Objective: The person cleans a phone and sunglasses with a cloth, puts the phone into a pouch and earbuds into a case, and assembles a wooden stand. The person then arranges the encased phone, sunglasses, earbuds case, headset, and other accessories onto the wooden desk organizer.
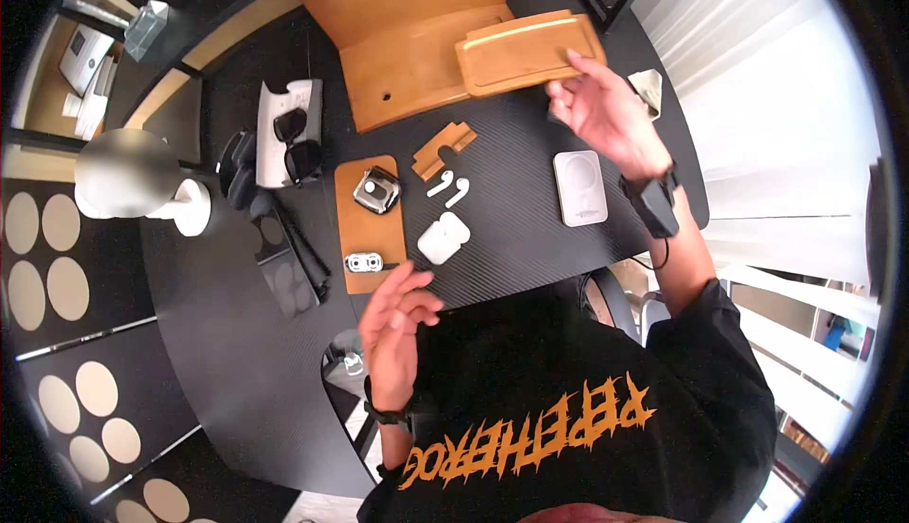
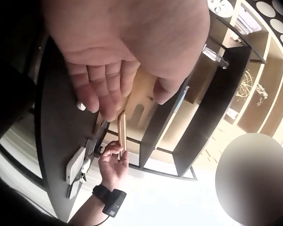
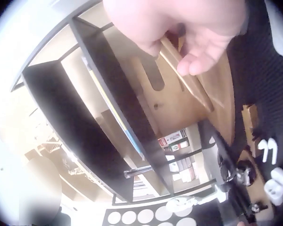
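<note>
My right hand (image 1: 611, 116) pinches the near right edge of a shallow wooden tray (image 1: 525, 53), thumb over its top. The tray is held up over the right end of a larger wooden stand (image 1: 407, 78); in the right wrist view the tray (image 3: 191, 84) appears edge-on between thumb and fingers. My left hand (image 1: 393, 338) hovers at the table's front edge, fingers loosely bent with nothing in them. Nearest to it are a white earbud case (image 1: 443, 239) with its lid up and a brown mat (image 1: 358, 230). Two white earbuds (image 1: 459, 193) lie behind the case.
A notched wooden piece (image 1: 441, 151) lies behind the earbuds. On the mat sit a dark, shiny small case (image 1: 377, 190) and a small white two-lensed item (image 1: 364, 262). A white rectangular device (image 1: 580, 188) lies at right. Sunglasses (image 1: 301, 159) and a white lamp (image 1: 192, 208) stand left.
</note>
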Motion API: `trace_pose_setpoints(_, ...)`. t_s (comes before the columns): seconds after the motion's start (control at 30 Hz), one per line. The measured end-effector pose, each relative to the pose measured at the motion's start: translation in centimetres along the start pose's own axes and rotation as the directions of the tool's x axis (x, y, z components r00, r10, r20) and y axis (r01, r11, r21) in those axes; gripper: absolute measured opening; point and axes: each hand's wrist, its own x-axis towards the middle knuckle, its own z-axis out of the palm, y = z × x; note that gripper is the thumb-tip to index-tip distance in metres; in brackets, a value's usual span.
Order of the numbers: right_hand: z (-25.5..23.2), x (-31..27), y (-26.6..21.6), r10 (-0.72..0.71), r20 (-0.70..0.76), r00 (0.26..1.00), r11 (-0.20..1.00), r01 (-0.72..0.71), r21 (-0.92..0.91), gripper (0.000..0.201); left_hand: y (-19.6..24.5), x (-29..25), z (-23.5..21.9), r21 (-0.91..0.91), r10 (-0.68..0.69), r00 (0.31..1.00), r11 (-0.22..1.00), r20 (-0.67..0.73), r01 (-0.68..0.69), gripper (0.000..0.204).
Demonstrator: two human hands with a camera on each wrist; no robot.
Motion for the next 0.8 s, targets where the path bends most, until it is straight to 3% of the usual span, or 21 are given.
trace_pose_setpoints(0.07, -0.3, 2.7, 0.1, 0.055, -0.042, 0.998, 0.997, -0.053, 0.062, 0.023, 0.5, -0.6, -0.2, 0.037, 0.126, 0.976, 0.992, -0.178, -0.121, 0.056)
trace_pose_setpoints(0.17, -0.5, 6.8, 0.8, 0.061, -0.075, 0.995, 0.994, -0.053, 0.099, 0.02, 1.1, -0.9, -1.1, 0.134, 0.315, 0.887, 0.949, -0.337, -0.286, 0.046)
trace_pose_setpoints(0.2, -0.6, 8.4, 1.0, 0.054, -0.084, 0.995, 0.997, -0.048, 0.065, 0.02, 1.2, -0.9, -1.5, 0.136, 0.319, 0.887, 0.947, -0.334, -0.29, 0.046)
trace_pose_setpoints(0.27, -0.3, 10.3, 1.3, 0.057, -0.096, 0.994, 0.998, -0.054, 0.034, 0.019, 1.2, -1.3, -2.5, 0.456, 0.534, 0.757, 0.818, -0.377, -0.35, 0.041)
trace_pose_setpoints(0.3, -0.1, 10.9, 1.4, 0.074, -0.124, 0.989, 0.997, -0.07, 0.039, 0.019, 1.3, -1.5, -2.4, 0.512, 0.574, 0.712, 0.787, -0.404, -0.345, 0.036)
trace_pose_setpoints(0.33, 0.1, 11.5, 1.4, 0.091, -0.15, 0.984, 0.995, -0.085, 0.045, 0.019, 1.2, -1.7, -2.7, 0.513, 0.574, 0.71, 0.787, -0.407, -0.342, 0.036)
trace_pose_setpoints(0.4, 0.1, 12.4, 1.4, 0.101, -0.144, 0.984, 0.995, -0.097, 0.035, 0.021, 1.1, -2.6, -4.0, 0.697, 0.663, 0.626, 0.671, -0.411, -0.254, 0.033)
trace_pose_setpoints(0.47, 0.0, 13.2, 1.1, 0.115, -0.136, 0.984, 0.993, -0.112, 0.033, 0.021, 1.4, -3.4, -5.2, 0.71, 0.684, 0.604, 0.654, -0.409, -0.26, 0.03)
trace_pose_setpoints(0.67, -0.3, 14.0, 1.4, 0.111, -0.14, 0.984, 0.993, -0.106, 0.042, 0.022, 3.4, -5.8, -9.9, 0.852, 0.825, 0.334, 0.513, -0.455, -0.104, 0.025)
trace_pose_setpoints(0.8, -0.8, 14.5, 1.4, 0.126, -0.136, 0.983, 0.99, -0.116, 0.073, 0.021, 5.3, -7.2, -13.6, 0.888, 0.85, 0.293, 0.46, -0.437, -0.01, 0.028)
